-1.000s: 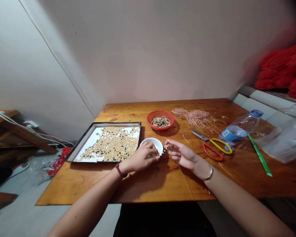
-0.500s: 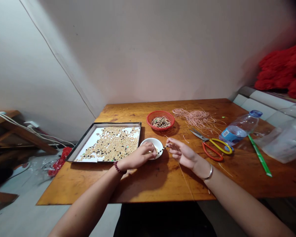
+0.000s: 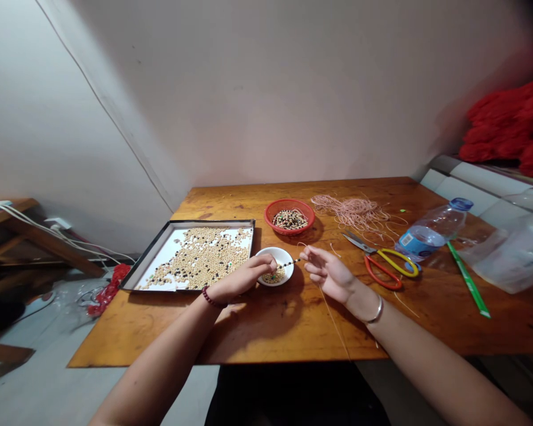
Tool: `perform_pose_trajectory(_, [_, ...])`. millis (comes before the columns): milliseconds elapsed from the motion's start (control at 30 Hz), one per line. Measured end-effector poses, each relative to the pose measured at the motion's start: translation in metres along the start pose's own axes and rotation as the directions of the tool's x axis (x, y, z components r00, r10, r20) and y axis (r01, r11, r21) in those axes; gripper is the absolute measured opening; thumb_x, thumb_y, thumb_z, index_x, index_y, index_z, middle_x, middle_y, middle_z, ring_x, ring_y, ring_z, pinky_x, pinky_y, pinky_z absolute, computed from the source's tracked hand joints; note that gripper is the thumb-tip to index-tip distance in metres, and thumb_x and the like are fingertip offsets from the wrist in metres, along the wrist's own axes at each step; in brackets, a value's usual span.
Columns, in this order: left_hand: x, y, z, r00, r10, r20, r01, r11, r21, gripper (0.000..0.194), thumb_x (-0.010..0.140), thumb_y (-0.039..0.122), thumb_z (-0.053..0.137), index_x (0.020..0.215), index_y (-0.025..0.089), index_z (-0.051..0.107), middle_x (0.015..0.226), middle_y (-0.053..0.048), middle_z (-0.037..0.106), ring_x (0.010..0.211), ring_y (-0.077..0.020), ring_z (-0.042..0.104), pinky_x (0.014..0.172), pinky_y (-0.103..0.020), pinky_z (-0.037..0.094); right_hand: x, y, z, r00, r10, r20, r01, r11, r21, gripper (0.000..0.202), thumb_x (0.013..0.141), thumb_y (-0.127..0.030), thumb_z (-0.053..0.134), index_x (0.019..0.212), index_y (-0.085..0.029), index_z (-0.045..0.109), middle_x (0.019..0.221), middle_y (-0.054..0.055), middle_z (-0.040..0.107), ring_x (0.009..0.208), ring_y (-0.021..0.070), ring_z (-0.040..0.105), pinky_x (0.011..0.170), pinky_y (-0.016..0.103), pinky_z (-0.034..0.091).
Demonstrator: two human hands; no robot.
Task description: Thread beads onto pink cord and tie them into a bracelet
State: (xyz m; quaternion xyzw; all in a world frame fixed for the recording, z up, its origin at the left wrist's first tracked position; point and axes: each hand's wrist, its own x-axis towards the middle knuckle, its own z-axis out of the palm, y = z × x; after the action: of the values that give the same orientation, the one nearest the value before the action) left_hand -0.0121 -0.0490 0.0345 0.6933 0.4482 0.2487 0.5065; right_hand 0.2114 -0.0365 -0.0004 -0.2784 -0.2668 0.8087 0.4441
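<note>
A small white bowl [image 3: 289, 273] with pale and dark beads in it stands at the middle of the table. My left hand [image 3: 249, 273] reaches over its left rim, fingers bent together and tips down inside; what they pinch, if anything, is hidden. Just right of the bowl, my right hand [image 3: 326, 269] pinches a thin cord between thumb and forefinger, the other fingers loosely curled. A short row of black and pale beads [image 3: 292, 262] runs on this beaded string from the fingertips toward the bowl. Its loose end [image 3: 333, 319] hangs down to the table's front edge.
Left of the bowl lies a shallow tray [image 3: 155, 242] of beads. Behind stands a red basket [image 3: 267, 220] of beaded strings, with tangled pink cord [image 3: 353, 210] beside it. Scissors [image 3: 382, 266], a water bottle [image 3: 435, 231] and a green strip [image 3: 468, 281] lie to the right.
My left hand has shifted slightly left and drawn back, so more of the bowl and its beads shows. The bowl sits slightly farther right. My right hand has hardly moved and keeps the string.
</note>
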Motion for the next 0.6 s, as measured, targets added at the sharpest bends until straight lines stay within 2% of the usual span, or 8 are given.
perform_pose_trajectory(167, [0.0021,0.0002,-0.0019,0.999,0.052,0.006,-0.052,0.998,0.037,0.018,0.082,0.032,0.044,0.076,0.018,0.054,0.083,-0.005,0.057,0.078,-0.0171,0.049,0.074,-0.029,0.042,-0.0005,-0.0012,0.0007,0.996,-0.081,-0.044,0.081,0.997,-0.005,0.014,0.074,-0.027,0.062,0.074,-0.019,0.05,0.074,-0.005,0.053,0.039,0.0018,0.012,0.034,0.016,0.013])
perform_pose_trajectory(367, [0.0022,0.0033,-0.0019,0.999,0.044,-0.006,-0.043,0.996,0.082,0.02,0.083,0.03,0.042,0.072,0.018,0.053,0.08,-0.003,0.056,0.074,-0.0151,0.049,0.071,-0.027,0.042,-0.0012,-0.0038,-0.0009,0.995,-0.101,-0.028,0.103,0.99,0.101,0.012,0.076,-0.024,0.058,0.073,-0.019,0.047,0.076,-0.005,0.057,0.039,0.0023,0.011,0.034,0.017,0.014])
perform_pose_trajectory(500, [0.0016,0.0018,-0.0019,0.999,0.034,-0.032,-0.031,0.995,0.093,0.021,0.084,0.034,0.043,0.074,0.018,0.053,0.08,-0.002,0.056,0.074,-0.0149,0.049,0.069,-0.026,0.041,-0.0017,-0.0061,0.0007,0.996,-0.076,0.048,0.072,0.994,0.078,0.018,0.078,-0.027,0.059,0.074,-0.02,0.043,0.06,-0.008,0.042,0.039,0.0032,0.01,0.035,0.017,0.012])
perform_pose_trajectory(600, [0.0019,-0.0007,-0.0029,0.998,0.022,-0.054,-0.016,0.994,0.106,0.022,0.085,0.036,0.042,0.077,0.018,0.052,0.08,-0.001,0.056,0.076,-0.0154,0.049,0.068,-0.026,0.041,-0.0013,-0.0044,0.0028,0.993,-0.105,0.055,0.108,0.993,-0.056,0.024,0.078,-0.034,0.061,0.074,-0.021,0.042,0.059,-0.009,0.033,0.04,0.0036,0.011,0.037,0.017,0.011])
